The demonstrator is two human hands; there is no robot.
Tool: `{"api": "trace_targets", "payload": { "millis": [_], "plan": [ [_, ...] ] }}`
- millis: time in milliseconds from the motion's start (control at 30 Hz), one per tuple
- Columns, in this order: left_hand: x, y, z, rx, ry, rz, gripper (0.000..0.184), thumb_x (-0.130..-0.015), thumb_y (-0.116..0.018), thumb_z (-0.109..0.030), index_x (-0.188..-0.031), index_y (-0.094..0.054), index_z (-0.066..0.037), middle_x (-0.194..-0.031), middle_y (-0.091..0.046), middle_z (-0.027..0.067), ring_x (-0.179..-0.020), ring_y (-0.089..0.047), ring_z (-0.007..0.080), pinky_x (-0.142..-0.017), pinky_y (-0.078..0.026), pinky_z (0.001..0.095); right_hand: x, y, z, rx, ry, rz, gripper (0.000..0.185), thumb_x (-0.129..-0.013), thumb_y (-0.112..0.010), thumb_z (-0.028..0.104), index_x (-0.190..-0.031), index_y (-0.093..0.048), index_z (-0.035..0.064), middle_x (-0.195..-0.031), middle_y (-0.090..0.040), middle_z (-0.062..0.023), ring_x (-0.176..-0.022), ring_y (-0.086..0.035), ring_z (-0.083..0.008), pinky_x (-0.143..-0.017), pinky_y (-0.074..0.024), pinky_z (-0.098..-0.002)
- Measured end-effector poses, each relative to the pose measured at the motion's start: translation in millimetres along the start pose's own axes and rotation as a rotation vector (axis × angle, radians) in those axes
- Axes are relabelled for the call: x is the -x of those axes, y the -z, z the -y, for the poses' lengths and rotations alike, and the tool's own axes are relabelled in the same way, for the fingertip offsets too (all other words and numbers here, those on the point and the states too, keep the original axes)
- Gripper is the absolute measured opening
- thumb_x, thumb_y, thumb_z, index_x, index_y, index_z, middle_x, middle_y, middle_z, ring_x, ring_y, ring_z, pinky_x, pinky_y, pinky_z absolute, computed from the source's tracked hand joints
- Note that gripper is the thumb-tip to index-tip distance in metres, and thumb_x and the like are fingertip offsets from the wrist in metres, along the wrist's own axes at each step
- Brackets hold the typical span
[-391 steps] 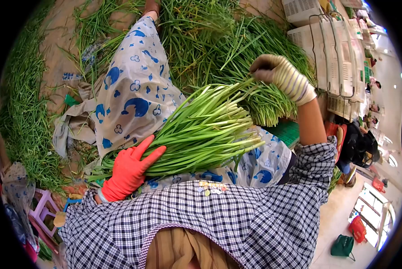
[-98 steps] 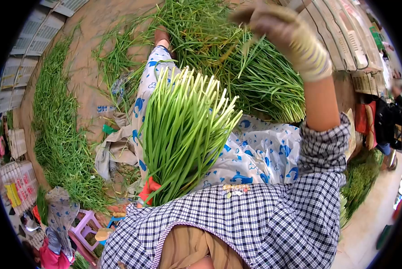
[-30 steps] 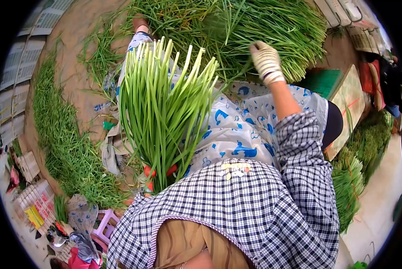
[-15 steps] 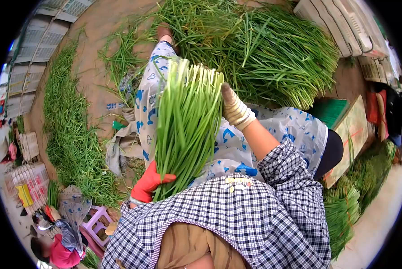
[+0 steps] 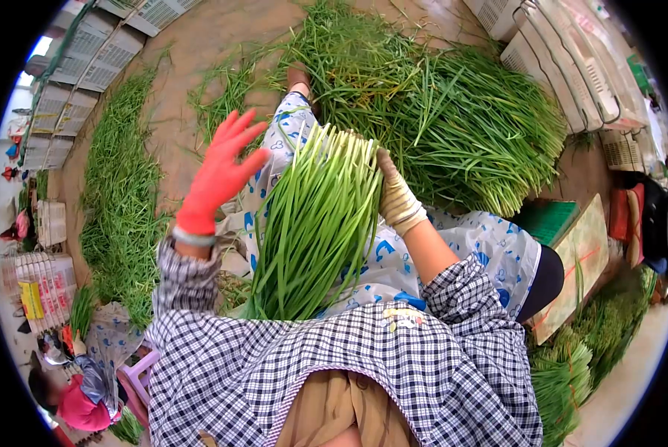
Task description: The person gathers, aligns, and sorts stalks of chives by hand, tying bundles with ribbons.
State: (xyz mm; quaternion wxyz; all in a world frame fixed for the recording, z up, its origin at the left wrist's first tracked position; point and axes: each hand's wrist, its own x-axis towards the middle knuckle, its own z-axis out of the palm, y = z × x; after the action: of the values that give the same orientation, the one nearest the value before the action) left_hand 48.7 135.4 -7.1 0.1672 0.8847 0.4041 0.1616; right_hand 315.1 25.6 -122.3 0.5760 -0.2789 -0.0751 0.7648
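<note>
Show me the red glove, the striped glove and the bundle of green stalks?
Red glove (image 5: 219,177), head view: just below the fingers.
Striped glove (image 5: 399,201), head view: the striped part.
Bundle of green stalks (image 5: 315,223), head view: the middle.

the left glove (image 5: 221,175), at ten o'clock, is plain red with a grey wristband (image 5: 193,237); the right glove (image 5: 399,200), near two, is cream with thin stripes, darkened toward the tips. the black-and-white checked smock (image 5: 222,372) has a trimmed neckline and a yellowish motif (image 5: 405,319) at five. brown striped cloth (image 5: 349,413) shows at six, a blue-printed translucent apron (image 5: 490,249) at three, a brown shoe (image 5: 298,77) near twelve.
</note>
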Motion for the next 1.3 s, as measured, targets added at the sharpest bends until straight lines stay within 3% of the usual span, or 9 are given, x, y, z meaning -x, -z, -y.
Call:
{"api": "trace_targets", "payload": {
  "millis": [67, 133, 233, 433, 533, 700, 1000, 1200, 1300],
  "plan": [
    [-31, -36, 12, -0.203, -0.106, 0.036, 0.045, -0.095, -0.054, -0.037, -0.125, -0.06, -0.004, -0.139, -0.049, 0.0189, -0.139, -0.033, 0.0325, -0.112, -0.028, 0.0413, -3, -4, 4, 0.004, 0.014, 0.057, 0.064, -0.09, -0.058, 0.053, -0.135, -0.052, 0.0081, -0.13, -0.059, -0.0055, -0.115, -0.058, -0.0181, -0.101, -0.0451, -0.0342],
    [-57, -58, 9, -0.191, -0.14, 0.471, 0.045, -0.098, -0.046, -0.041, -0.115, -0.062, -0.003, -0.14, -0.049, 0.0176, -0.134, -0.041, 0.0309, -0.116, -0.017, 0.0436, -2, -13, 9, 0.022, -0.014, 0.042, 0.057, -0.093, -0.059, 0.046, -0.134, -0.052, 0.0078, -0.128, -0.06, -0.0053, -0.113, -0.059, -0.0172, -0.099, -0.0468, -0.034],
    [-85, -56, -34, 0.202, 0.002, 0.839, 0.049, -0.097, -0.045, -0.047, -0.107, -0.062, -0.002, -0.134, -0.053, 0.0199, -0.128, -0.047, 0.032, -0.111, -0.028, 0.0428, 0, -21, 14, 0.068, -0.034, -0.073, 0.035, -0.093, -0.063, 0.025, -0.124, -0.06, 0.0093, -0.111, -0.067, -0.0036, -0.096, -0.065, -0.016, -0.085, -0.0535, -0.0324],
    [-62, -88, -69, 0.269, 0.041, 0.276, 0.067, -0.081, -0.072, -0.043, -0.13, -0.05, -0.002, -0.112, -0.065, 0.0125, -0.104, -0.062, 0.0253, -0.093, -0.046, 0.0366, -1, -22, 15, 0.125, 0.023, -0.204, 0.031, -0.092, -0.065, 0.021, -0.12, -0.061, 0.0082, -0.101, -0.068, -0.0035, -0.084, -0.065, -0.0167, -0.077, -0.0539, -0.0326],
    [-75, -76, -66, 0.596, 0.188, 0.527, 0.066, -0.076, -0.079, -0.034, -0.128, -0.053, -0.002, -0.111, -0.065, 0.0104, -0.102, -0.061, 0.0193, -0.091, -0.048, 0.0337, 9, -31, 22, 0.059, 0.014, -0.196, 0.03, -0.091, -0.065, 0.021, -0.117, -0.062, 0.0072, -0.099, -0.069, -0.0055, -0.084, -0.067, -0.0175, -0.076, -0.0558, -0.0331],
    [-80, -70, -74, 0.803, 0.356, 0.524, 0.049, -0.072, -0.075, -0.013, -0.116, -0.06, -0.001, -0.099, -0.067, 0.007, -0.09, -0.062, 0.0158, -0.084, -0.049, 0.0308, 16, -27, 26, -0.065, 0.04, -0.162, 0.03, -0.09, -0.066, 0.022, -0.116, -0.062, 0.0077, -0.099, -0.069, -0.0054, -0.084, -0.068, -0.0182, -0.077, -0.0567, -0.0328],
    [-84, -57, -85, 0.841, 0.439, 0.38, 0.043, -0.073, -0.072, -0.007, -0.114, -0.06, 0.0, -0.095, -0.066, 0.0048, -0.083, -0.062, 0.0129, -0.078, -0.05, 0.0276, 26, -39, 45, -0.029, 0.107, -0.209, 0.026, -0.087, -0.067, 0.013, -0.108, -0.061, -0.0013, -0.091, -0.068, -0.0091, -0.078, -0.067, -0.0225, -0.068, -0.057, -0.0339],
    [-93, -31, -111, 0.872, 0.153, 0.35, 0.032, -0.082, -0.069, -0.013, -0.112, -0.065, -0.003, -0.099, -0.066, 0.0028, -0.091, -0.061, 0.0109, -0.083, -0.048, 0.0275, 21, -59, 81, 0.405, 0.35, -0.173, 0.022, -0.081, -0.071, 0.009, -0.102, -0.065, 0.0064, -0.083, -0.066, -0.0034, -0.075, -0.063, -0.0155, -0.071, -0.053, -0.0323],
    [-97, 69, -109, 0.512, 0.166, 0.038, 0.029, -0.091, -0.062, -0.024, -0.112, -0.066, -0.004, -0.105, -0.066, 0.0061, -0.097, -0.062, 0.0136, -0.09, -0.047, 0.0298, 77, -89, 167, 0.831, 0.925, -0.198, 0.021, -0.089, -0.063, 0.022, -0.103, -0.065, 0.0065, -0.09, -0.067, -0.0072, -0.078, -0.062, -0.0199, -0.079, -0.0493, -0.0315]
  ]
}}
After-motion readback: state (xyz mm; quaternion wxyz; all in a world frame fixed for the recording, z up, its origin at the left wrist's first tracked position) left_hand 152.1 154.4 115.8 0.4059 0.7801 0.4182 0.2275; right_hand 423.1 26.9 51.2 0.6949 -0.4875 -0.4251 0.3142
